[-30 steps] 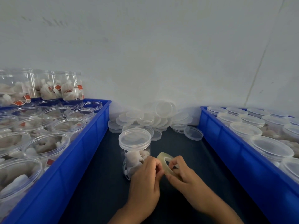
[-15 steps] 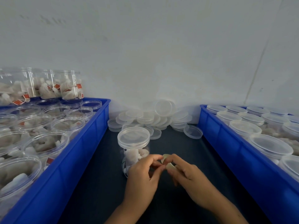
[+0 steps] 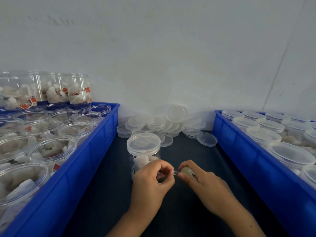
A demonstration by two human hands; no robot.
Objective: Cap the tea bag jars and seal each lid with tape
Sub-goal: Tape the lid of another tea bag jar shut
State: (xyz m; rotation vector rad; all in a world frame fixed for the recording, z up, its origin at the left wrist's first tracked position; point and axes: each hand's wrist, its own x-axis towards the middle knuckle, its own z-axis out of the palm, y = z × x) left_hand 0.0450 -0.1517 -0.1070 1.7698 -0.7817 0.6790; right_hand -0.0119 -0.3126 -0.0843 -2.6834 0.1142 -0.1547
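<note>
Against a bare white wall, a dark bench (image 3: 106, 194) runs between two blue crates (image 3: 82, 168) of tea bag jars. One capped jar (image 3: 143, 151) stands upright mid-bench, its lid (image 3: 143, 142) on, just beyond and left of both hands. The left hand (image 3: 150, 183), nearer the jar, pinches what appears to be a tape end; the right hand (image 3: 203, 183) grips the tape roll (image 3: 186, 171). The strip likely must travel up and leftward to the lid's rim.
</note>
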